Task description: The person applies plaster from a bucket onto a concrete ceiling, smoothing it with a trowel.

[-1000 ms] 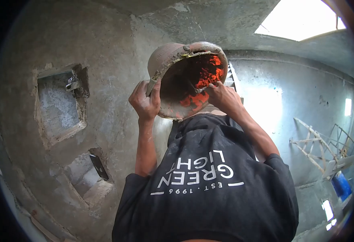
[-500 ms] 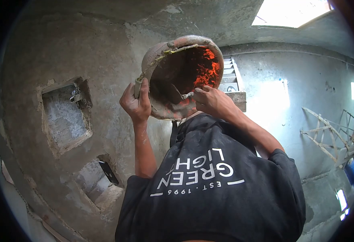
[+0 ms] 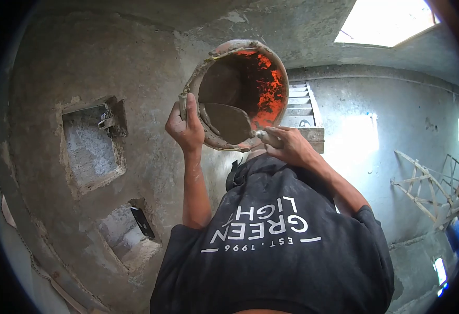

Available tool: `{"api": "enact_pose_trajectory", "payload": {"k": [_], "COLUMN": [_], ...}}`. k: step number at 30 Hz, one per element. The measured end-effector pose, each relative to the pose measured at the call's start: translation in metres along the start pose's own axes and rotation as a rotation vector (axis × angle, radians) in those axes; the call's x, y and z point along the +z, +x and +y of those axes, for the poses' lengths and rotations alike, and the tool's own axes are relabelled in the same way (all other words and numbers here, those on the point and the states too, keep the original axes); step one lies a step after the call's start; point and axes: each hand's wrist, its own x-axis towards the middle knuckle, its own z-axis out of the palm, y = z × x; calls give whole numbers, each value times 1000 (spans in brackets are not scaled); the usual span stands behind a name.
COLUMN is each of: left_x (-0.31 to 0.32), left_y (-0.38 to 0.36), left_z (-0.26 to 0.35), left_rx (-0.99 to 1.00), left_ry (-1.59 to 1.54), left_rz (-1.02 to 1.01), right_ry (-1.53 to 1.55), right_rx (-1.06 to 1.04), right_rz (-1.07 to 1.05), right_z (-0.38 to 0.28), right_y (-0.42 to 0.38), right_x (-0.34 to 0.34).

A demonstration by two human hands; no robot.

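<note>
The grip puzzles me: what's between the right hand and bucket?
A trowel, handle in the right hand, blade at the mouth of the bucket, in the head view.

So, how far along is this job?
The wall looks largely coated in grey already. In hand: the left hand holds a bucket by its rim, while the right hand has a trowel at its mouth. Possibly remaining: two rough-edged wall recesses, plus grey residue inside the bucket.
</note>
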Motion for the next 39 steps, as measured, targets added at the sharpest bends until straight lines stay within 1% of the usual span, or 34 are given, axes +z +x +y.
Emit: {"api": "enact_pose_trajectory", "payload": {"k": [2,4,6,8,9,10,11,12,14,16,18,20,21,22,23,24,26,28,30,31,32,33,34,35,37,39], "left_x": [-1,2,4,3,9,10,8,8,7,4,9,-3,-5,-4,-4,-4,-6,-8,-13,-5,0,-6,-1,1,-1,2], "left_y": [3,4,3,-4,-7,-11,-15,-21,-33,-44,-56,-71,-72,-73,-77,-77,-80,-75,-65,-71,-72,-60,-55,-51,-44,-40], "left_z": [-4,-13,-24,-38,-42,-45,-48,-51,-68,-73,-102,-108,-109,-110,-113,-119,-128,-133,-134,-147,-161,-154,-158,-160,-167,-169], "left_rx": [-128,-159,-183,-308,-305,-306,-358,-412,-376,-380,-191,-460,-449,-441,-415,-378,-425,-458,-552,-536,-522,-524,-439,-463,-474,-467], "left_ry": [25,-19,-69,-113,-156,-153,-89,-31,35,58,79,133,92,44,65,76,88,-4,-72,-73,-57,-30,-25,-36,-28,-58], "left_rz": [68,138,218,194,258,276,241,206,204,215,336,133,158,182,193,210,186,224,203,211,221,183,259,227,179,209], "right_ry": [24,177,207,127,119,108,98,90,-18,-36,-83,77,87,166,240,309,321,293,351,311,366,276,181,160,142,119], "right_rx": [-19,74,21,104,90,112,132,120,213,20,129,263,266,347,352,346,248,220,171,92,32,39,52,36,176,-46], "right_rz": [-10,-86,-75,-112,-122,-68,-16,-31,14,138,111,150,127,119,90,69,78,70,72,91,100,106,114,122,234,234], "right_z": [7,13,23,19,20,20,20,19,17,28,28,20,19,11,5,-2,-14,-26,-29,-48,-54,-64,-80,-98,-140,-157], "right_y": [-6,-12,-19,-21,-19,-18,-16,-16,-2,11,26,44,54,63,72,86,111,140,169,184,197,212,225,239,264,286], "right_x": [-6,-12,-17,-30,-34,-34,-34,-36,-40,-34,-32,-23,-20,-18,-15,-14,-7,-2,5,8,11,9,3,-2,-5,-19]}}
